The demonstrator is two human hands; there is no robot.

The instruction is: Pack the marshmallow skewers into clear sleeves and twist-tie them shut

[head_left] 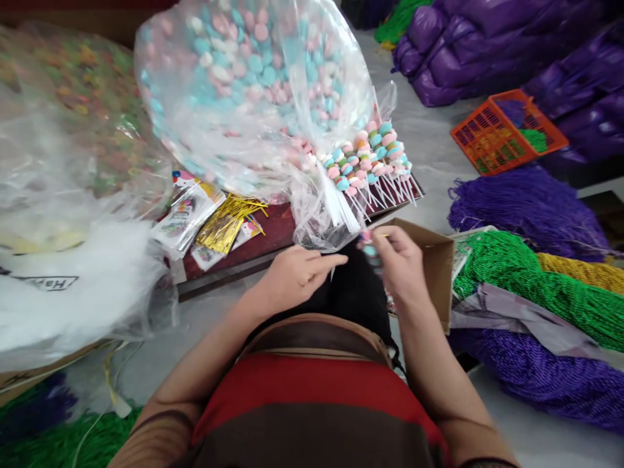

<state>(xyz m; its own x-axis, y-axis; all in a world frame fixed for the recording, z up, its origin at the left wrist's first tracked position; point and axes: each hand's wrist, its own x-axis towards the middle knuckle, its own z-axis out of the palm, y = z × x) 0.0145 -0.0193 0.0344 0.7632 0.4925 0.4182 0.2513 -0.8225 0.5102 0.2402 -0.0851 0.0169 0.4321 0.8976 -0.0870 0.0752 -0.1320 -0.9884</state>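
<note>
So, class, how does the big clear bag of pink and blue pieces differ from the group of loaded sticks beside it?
Size: the big clear bag is much larger than the group of loaded sticks.
Arrangement: pieces in the big clear bag lie loose and jumbled, while those on the group of loaded sticks sit in rows.
Shared: both show pink, blue and white pieces.

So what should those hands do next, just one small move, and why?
I'd probably bring the left hand across to steady the small pink-and-blue piece. The right hand holds it by itself, and the left index finger points towards it without touching. The piece is blurred, so an extra grip seems sensible, but that's only a judgement.
</note>
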